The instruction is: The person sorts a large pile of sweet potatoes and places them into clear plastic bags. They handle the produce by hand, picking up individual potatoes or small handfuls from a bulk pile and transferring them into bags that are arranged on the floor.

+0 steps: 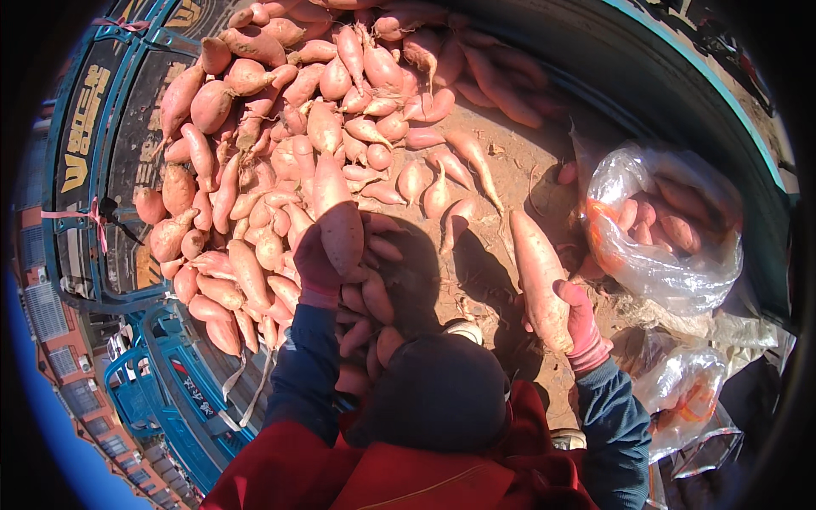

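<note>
My left hand (317, 258), in a pinkish work glove, grips a large, long sweet potato (340, 220) over the left side of the pile. My right hand (581, 322), gloved alike, holds another large sweet potato (539, 280), thick at the middle and tapering at its far end. Under and beyond my left hand spreads a big heap of pink-skinned sweet potatoes (255, 210). To the right of my right hand sits an open clear plastic bag (676, 290) with several sweet potatoes (679, 233) inside.
All this lies in a vehicle's cargo bed with a dirt-covered floor (475, 280). Its side wall (688, 76) curves along the right, and a dark rack panel (83, 127) bearing writing is at left. Another clear plastic bag (688, 382) lies at lower right. Scattered sweet potatoes (438, 194) lie between.
</note>
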The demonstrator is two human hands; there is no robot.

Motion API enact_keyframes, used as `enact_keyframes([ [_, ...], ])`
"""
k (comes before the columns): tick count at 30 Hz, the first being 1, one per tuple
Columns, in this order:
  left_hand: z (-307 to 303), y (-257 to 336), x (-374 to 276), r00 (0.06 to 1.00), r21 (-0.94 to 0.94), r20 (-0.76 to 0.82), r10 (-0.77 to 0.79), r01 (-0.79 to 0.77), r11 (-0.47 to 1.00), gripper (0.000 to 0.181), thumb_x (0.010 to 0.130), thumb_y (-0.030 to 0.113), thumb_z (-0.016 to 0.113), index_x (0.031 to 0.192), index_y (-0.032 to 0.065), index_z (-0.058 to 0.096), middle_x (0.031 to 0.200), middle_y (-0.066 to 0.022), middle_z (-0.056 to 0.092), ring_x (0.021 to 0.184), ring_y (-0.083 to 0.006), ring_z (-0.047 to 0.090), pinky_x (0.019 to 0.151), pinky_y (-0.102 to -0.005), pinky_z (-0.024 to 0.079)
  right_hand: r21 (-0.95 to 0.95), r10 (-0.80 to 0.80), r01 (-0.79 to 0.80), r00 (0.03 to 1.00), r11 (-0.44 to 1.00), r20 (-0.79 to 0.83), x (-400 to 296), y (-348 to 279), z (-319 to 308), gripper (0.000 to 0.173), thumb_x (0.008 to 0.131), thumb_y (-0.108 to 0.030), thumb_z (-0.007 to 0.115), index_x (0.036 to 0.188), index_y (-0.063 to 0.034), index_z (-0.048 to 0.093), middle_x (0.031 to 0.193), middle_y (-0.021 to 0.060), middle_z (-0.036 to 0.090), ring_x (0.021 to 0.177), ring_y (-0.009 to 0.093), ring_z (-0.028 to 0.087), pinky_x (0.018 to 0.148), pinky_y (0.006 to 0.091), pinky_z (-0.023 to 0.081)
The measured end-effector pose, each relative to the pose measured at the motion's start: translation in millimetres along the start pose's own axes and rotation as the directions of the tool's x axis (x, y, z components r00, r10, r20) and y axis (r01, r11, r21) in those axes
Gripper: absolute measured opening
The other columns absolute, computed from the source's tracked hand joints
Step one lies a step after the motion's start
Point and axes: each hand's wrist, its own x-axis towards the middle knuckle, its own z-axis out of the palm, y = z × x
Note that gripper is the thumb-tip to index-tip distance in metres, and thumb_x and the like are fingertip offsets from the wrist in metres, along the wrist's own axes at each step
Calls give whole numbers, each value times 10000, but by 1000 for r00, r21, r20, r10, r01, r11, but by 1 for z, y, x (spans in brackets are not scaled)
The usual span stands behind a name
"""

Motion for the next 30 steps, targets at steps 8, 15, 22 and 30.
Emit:
enact_keyframes([
  [8,181,5,43,664,-284,736,-132,481,829,609,888,397,499,1198,-126,473,1054,-244,593,922,-295,619,835,-360,498,219,-96,84,994,972,47,-100,-97,27,612,882,-389,394,1284,71,433,1100,263,583,808,341,631,616,411,552],
  [15,333,28,22,376,240,774,-509,569,787,749,806,391,646,1362,-15,350,1153,-202,562,914,-317,628,790,-379,531,198,-465,455,885,868,9,-277,-92,-67,587,904,-357,484,1309,61,412,1185,250,565,886,317,645,726,368,557],
  [22,478,-15,-30,26,643,667,-745,485,593,937,665,352,735,1401,-39,304,1166,-150,566,1009,-244,601,873,-345,488,-219,-702,876,171,429,-691,-437,42,-144,604,839,-315,574,1307,36,424,1139,191,588,860,258,637,674,323,532],
  [30,553,-85,-90,-209,795,531,-821,457,399,767,743,277,646,1383,-21,346,1156,-144,577,995,-248,594,872,-362,482,-576,-363,591,-448,565,-817,-629,178,-254,581,845,-252,635,1349,-77,405,1088,78,559,955,181,561,782,295,478],
])
